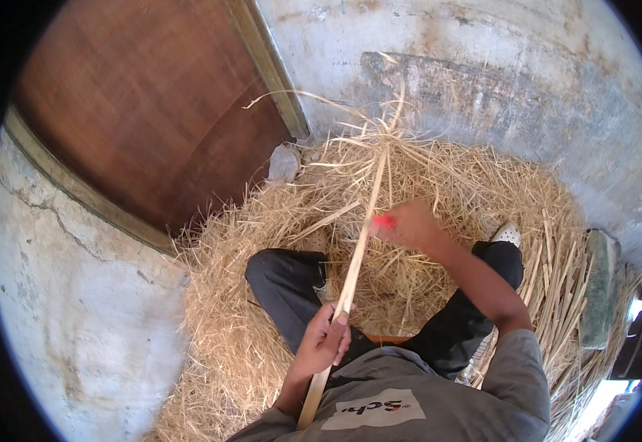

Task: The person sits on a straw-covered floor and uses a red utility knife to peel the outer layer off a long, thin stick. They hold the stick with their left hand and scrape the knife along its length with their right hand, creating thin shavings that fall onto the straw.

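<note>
Grey shirt (pixel 446 394), left grip (pixel 322 342), pale strip (pixel 353 274) slanting away rightward

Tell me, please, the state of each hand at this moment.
Left hand: closed around the pale strip.
Right hand: closed on a small red object, too blurred to identify.

We take this for a rough, makeshift workshop corner; we see stained, worn plaster walls (pixel 527 110) around a brown door (pixel 166 110) in a weathered frame (pixel 268 62); we see straw-coloured shavings (pixel 225 317) heaped deep along their foot, a long strip (pixel 355 265) held above them, and thin stalks (pixel 556 283) piled at the right; whether it belongs to a home, we cannot tell.
</note>
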`<control>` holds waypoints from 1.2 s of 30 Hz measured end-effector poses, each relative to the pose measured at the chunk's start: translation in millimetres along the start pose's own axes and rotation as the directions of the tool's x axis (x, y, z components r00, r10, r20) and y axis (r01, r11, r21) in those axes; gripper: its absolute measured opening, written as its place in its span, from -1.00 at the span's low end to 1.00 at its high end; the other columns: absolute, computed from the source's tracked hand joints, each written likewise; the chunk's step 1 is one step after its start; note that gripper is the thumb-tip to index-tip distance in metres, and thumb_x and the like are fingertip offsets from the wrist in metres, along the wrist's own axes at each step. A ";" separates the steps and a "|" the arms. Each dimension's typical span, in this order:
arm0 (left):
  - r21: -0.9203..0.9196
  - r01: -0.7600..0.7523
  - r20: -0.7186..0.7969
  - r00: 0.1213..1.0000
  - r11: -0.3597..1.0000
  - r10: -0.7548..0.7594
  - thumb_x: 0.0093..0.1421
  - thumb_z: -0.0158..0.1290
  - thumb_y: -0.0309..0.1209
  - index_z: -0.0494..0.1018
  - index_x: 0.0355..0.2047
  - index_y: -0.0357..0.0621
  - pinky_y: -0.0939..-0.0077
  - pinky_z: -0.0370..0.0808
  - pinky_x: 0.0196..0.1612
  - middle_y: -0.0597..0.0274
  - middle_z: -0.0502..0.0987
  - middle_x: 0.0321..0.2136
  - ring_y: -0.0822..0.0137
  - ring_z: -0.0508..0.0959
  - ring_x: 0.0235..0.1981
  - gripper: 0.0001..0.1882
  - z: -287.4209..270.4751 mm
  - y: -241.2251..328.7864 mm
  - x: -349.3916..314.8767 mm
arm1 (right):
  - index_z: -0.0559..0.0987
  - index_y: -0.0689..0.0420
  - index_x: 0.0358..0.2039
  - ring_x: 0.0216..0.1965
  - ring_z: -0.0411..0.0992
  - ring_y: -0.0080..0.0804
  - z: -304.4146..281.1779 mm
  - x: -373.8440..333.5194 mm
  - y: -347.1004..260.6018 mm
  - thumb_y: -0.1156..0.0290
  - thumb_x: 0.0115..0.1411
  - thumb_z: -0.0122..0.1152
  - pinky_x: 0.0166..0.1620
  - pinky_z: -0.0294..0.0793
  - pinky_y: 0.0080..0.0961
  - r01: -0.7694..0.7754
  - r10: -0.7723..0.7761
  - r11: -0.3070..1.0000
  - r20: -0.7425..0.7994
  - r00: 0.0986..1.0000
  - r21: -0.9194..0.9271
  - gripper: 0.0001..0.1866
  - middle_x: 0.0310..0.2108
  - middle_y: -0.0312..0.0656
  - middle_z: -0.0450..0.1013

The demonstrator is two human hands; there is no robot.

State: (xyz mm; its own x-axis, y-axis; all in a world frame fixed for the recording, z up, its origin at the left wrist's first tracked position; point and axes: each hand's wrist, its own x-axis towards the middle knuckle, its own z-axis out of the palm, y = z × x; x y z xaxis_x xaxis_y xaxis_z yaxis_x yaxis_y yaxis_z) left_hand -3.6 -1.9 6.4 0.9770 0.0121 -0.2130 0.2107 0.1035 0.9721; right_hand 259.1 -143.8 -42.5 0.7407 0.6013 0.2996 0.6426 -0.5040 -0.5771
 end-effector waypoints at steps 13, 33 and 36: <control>0.011 0.011 0.058 0.998 1.000 -0.011 0.43 -0.29 -0.33 0.19 0.05 -0.24 0.74 0.19 -0.72 0.37 0.25 -0.71 0.62 0.19 -0.80 -0.71 9.3 0.2 -11.9 | 0.65 0.14 -0.29 -0.44 0.56 -0.22 -41.7 36.7 35.0 -0.32 0.12 0.04 -0.30 0.55 -0.28 -0.384 0.392 0.920 0.120 0.912 -0.078 -0.31 -0.54 -0.04 0.54; -0.019 0.048 0.081 0.996 0.999 -0.047 0.43 -0.27 -0.34 0.19 0.09 -0.26 0.73 0.22 -0.67 0.39 0.23 -0.72 0.61 0.19 -0.80 -0.68 10.1 -9.8 -13.4 | 0.60 0.15 -0.40 -0.47 0.50 -0.13 -33.8 35.8 71.0 -0.38 0.16 -0.14 -0.32 0.48 -0.21 -0.338 0.303 0.935 -0.256 0.918 -0.106 -0.24 -0.54 -0.04 0.50; -0.118 0.053 -0.004 0.999 0.992 -0.054 0.43 -0.27 -0.35 0.18 0.10 -0.24 0.70 0.23 -0.67 0.39 0.21 -0.75 0.59 0.18 -0.83 -0.68 -0.9 -19.0 -11.0 | 0.60 0.14 -0.47 -0.52 0.48 -0.10 -44.7 24.2 23.9 -0.37 0.14 -0.09 -0.37 0.45 -0.21 -0.350 0.358 0.922 0.018 0.934 -0.163 -0.26 -0.57 -0.07 0.50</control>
State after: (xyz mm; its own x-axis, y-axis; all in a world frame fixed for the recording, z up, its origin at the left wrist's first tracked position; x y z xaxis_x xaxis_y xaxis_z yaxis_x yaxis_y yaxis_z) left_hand -18.4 -3.1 -9.8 0.9641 0.0105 -0.2655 0.2567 0.2208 0.9409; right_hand 301.2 -168.9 -15.1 0.9180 0.3920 0.0599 0.3651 -0.7765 -0.5135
